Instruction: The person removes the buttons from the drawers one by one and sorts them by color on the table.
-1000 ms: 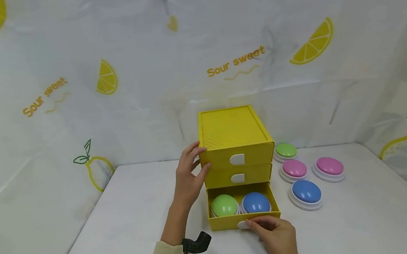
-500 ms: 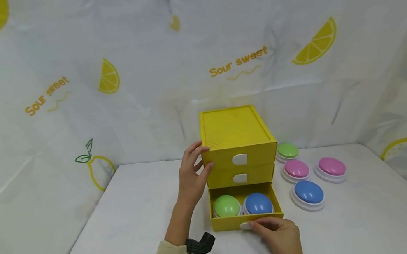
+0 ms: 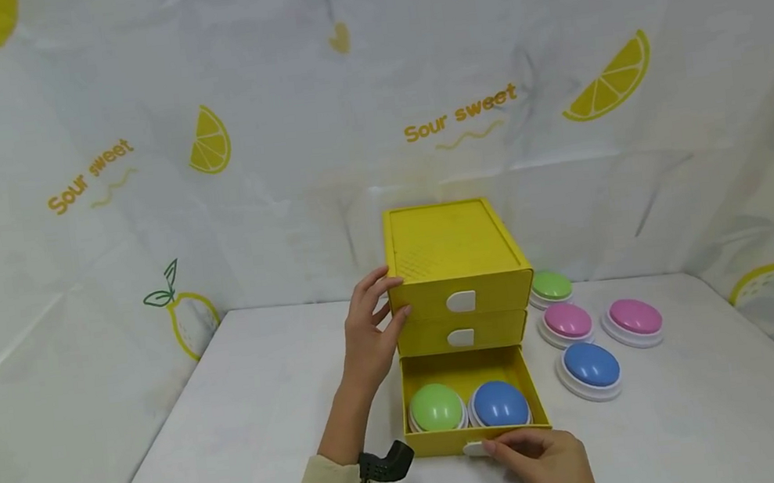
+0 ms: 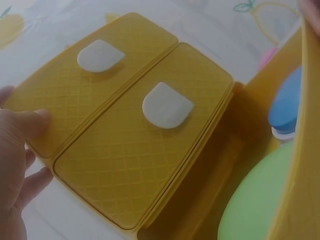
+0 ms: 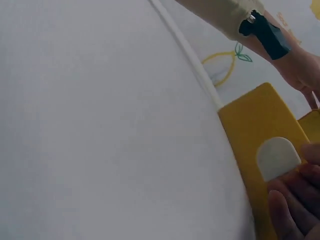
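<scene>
Fingers of the right hand (image 3: pixel 555 465) pinch the white tab (image 3: pixel 475 449) on the open bottom drawer (image 3: pixel 437 445); green dome (image 3: pixel 436 407) and blue dome (image 3: pixel 501 403) sit inside; left hand (image 3: pixel 368 347) grips the cabinet (image 3: pixel 451 243) at its front-left edge, I'd say to brace it.

Left hand (image 3: pixel 372 337) raised, right hand (image 3: pixel 550 462) lower
</scene>
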`<state>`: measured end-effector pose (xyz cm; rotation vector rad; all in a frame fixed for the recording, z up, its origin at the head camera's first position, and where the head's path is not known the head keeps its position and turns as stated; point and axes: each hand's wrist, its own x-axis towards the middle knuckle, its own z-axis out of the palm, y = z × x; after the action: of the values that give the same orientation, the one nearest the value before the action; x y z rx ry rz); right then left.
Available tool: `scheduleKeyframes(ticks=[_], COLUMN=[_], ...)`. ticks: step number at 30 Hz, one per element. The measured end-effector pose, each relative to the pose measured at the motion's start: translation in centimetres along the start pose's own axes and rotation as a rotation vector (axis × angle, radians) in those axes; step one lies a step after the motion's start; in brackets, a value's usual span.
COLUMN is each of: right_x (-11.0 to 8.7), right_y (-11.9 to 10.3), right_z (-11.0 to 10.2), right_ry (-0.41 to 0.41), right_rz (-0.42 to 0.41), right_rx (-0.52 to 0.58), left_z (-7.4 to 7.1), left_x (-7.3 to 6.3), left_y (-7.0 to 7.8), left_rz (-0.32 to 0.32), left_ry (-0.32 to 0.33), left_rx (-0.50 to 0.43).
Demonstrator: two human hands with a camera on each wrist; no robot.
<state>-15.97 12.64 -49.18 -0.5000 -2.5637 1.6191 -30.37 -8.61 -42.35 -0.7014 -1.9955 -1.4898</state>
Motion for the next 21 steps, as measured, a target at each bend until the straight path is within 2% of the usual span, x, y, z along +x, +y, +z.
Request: scheduleKeyframes(ticks=[2,4,8,12,17,21], right_x=[-0.1,0.1,1.6,3.8,6.3,7.4], right_y=[-0.5,-1.1,-2.4,-3.4,-3.8,-4.2], right_z=[-0.9,-2.2,-4.5,-5.7,-6.2,-6.4], right_ry=[0.003,-0.002,-0.097,-0.217,-0.370,-0.489], right_rz=[-0.085,-0.225,-0.449,-0.516,-0.641,-0.683], right_rx=[-0.018,-0.046,-0.136,-0.181,-0.261,-0.353], left_z=[0.1,0.3,0.3,0.2,0.2,0.3], left_x=[0.0,0.0,0.0,0.0,-0.1,-0.1], left_y=[-0.1,-0.1,-0.1,-0.1,-0.1,0.0], left_rz=[0.011,0.019,0.020,0.007,-0.009,-0.015], left_ry=[0.004,0.005,0.013,0.020,0.021,0.030], left_rx=[0.001,-0.001,-0.004,-0.010,-0.008,-0.011])
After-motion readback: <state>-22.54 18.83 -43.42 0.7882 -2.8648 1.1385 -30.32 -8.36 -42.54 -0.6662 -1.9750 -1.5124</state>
